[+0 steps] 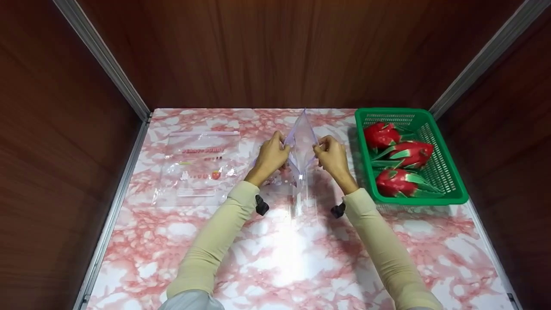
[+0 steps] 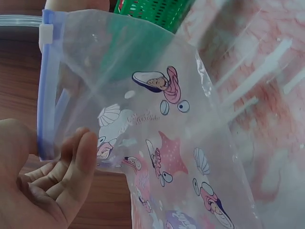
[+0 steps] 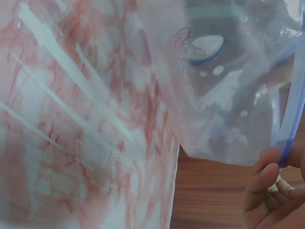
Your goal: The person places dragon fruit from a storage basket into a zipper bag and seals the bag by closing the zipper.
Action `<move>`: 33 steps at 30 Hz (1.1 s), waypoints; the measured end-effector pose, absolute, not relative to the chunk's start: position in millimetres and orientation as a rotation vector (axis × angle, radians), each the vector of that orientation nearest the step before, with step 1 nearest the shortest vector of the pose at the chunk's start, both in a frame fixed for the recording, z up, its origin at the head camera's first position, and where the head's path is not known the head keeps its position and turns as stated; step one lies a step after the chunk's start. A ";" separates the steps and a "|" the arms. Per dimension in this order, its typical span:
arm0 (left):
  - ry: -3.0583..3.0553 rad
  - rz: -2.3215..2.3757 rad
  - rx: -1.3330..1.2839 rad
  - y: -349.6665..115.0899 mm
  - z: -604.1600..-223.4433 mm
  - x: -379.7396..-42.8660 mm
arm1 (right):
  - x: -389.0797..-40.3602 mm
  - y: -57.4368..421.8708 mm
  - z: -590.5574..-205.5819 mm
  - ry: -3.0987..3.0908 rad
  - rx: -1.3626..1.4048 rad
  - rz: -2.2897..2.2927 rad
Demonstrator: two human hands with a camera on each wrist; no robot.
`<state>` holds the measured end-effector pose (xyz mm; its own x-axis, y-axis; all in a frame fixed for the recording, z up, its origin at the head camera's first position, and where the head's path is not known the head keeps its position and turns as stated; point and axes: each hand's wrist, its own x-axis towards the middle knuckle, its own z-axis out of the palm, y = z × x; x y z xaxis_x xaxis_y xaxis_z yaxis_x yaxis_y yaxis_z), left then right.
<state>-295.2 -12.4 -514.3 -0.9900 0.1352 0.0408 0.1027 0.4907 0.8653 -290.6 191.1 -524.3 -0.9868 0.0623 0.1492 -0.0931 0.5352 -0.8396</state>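
Note:
A clear slider zip bag [image 1: 304,137] with a purple strip along its mouth is held up above the table, its mouth spread into a diamond shape. My left hand [image 1: 272,154] pinches one side of the mouth, and my right hand [image 1: 333,157] pinches the opposite side. Cartoon shells and a pink starfish [image 2: 172,152] are printed on the bag in the left wrist view. A white slider [image 2: 46,34] sits at one end of the purple strip. No contents show inside the bag.
Another clear zip bag [image 1: 198,165], with red lettering, lies flat at the left. A green basket [image 1: 461,199] with three red dragon fruits [image 1: 394,183] stands at the right. Dark wood panels [image 1: 258,51] enclose the back and sides of the pink marbled table [image 1: 172,267].

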 end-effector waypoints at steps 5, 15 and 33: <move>2.674 1.615 0.192 -19.5 -515.1 -297.4 | -294.5 199.1 -524.3 -2.618 0.037 1.425; 2.561 1.743 0.085 -34.2 -515.1 -301.4 | -303.0 215.6 -528.6 -2.591 -0.002 1.402; 2.502 1.805 0.040 -50.5 -515.4 -303.2 | -305.1 228.3 -532.5 -2.621 -0.021 1.401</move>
